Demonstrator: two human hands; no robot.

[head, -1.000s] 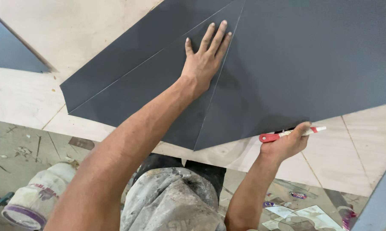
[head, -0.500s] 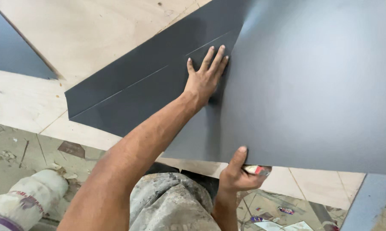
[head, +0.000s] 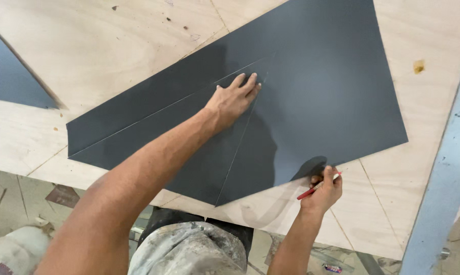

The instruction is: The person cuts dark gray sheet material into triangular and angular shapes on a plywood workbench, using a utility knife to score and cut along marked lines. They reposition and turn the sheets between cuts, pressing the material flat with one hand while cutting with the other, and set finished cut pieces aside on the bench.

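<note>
left hand [head: 232, 99] flat, open on dark sheet [head: 316, 97]; right hand [head: 322, 191] grips red marker [head: 316, 187].

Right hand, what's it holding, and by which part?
The right hand grips a red pen around its middle, beside the dark sheet's near edge.

- Left hand [head: 233, 100] lay flat, palm down, on the dark grey sheet [head: 311, 102], its fingertips [head: 254, 81] touching a thin scored line [head: 240, 147] that ran back below the palm.
- Right hand [head: 322, 192] was closed around a red pencil [head: 316, 187], its fingers at the sheet's near edge, which lifted just above them.
- Plywood table [head: 113, 40] spread beyond both sets of fingers.
- A pale blue post [head: 443, 188] stood right of the right fingers.
</note>
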